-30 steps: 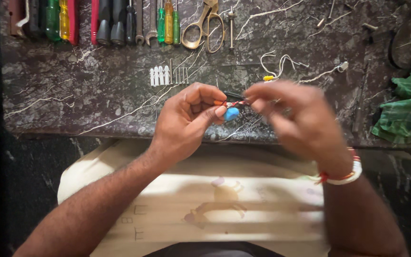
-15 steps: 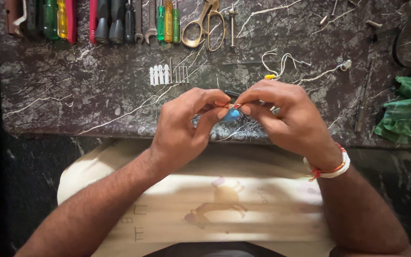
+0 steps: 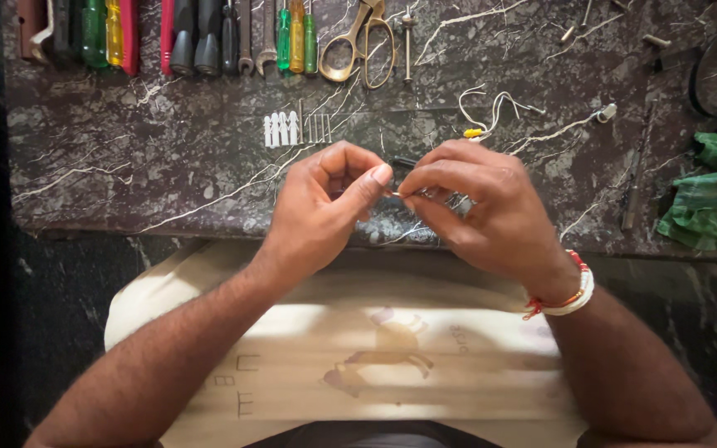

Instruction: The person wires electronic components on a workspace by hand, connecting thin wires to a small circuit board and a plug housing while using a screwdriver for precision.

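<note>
- Two hands meet above the near edge of the dark marble table (image 3: 126,166), fingertips almost touching.
- The left hand (image 3: 321,211) is curled, thumb pressed against the forefinger, pinched shut on one end of a thin wire (image 3: 395,194).
- The right hand (image 3: 479,207) is also closed, thumb and fingers nipped together on the wire's other end; most of the piece is hidden by the fingers.
- A red and white bracelet (image 3: 566,294) sits on the right wrist.
- Along the table's far edge lies a row of screwdrivers (image 3: 184,33) with coloured handles, and brass scissors (image 3: 358,46) beside them.
- White cord (image 3: 499,112) with a yellow tip lies just beyond the right hand.
- Small white plastic pieces (image 3: 280,129) stand in a row mid-table, beyond the left hand.
- Green cloth (image 3: 711,199) is heaped at the right edge.
</note>
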